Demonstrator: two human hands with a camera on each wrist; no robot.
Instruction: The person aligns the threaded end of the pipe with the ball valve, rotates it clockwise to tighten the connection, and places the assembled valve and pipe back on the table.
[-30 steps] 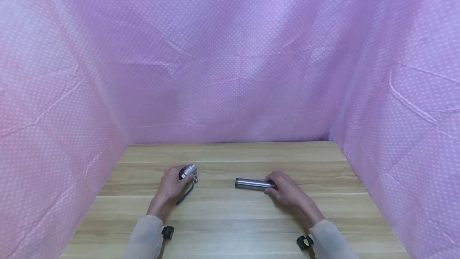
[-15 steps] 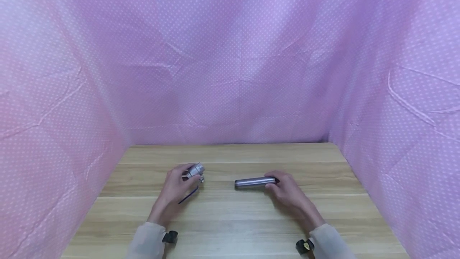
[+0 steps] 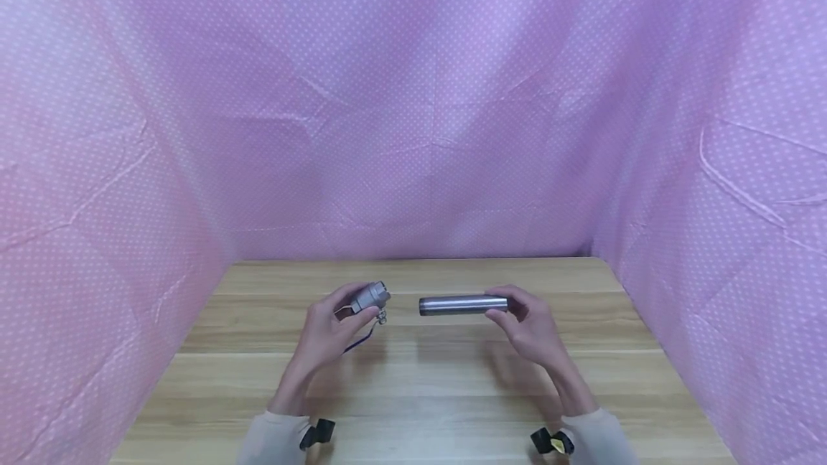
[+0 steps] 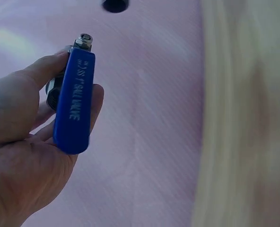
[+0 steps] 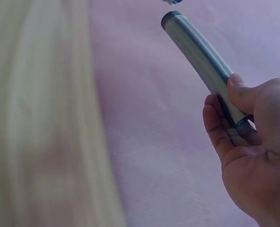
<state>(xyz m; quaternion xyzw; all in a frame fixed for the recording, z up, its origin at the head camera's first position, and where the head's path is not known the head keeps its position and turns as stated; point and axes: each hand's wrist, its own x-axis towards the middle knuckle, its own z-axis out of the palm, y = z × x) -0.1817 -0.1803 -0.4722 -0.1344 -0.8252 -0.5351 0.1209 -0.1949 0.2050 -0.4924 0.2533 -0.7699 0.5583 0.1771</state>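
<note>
The left hand (image 3: 326, 336) gripped a small metal ball valve (image 3: 370, 296) with a blue lever handle (image 4: 74, 106), fingers curled round its body. The right hand (image 3: 533, 329) pinched the right end of a grey steel pipe (image 3: 461, 304), threaded at its free end. Both were held above the wooden table (image 3: 420, 379), end to end and slightly apart.
</note>
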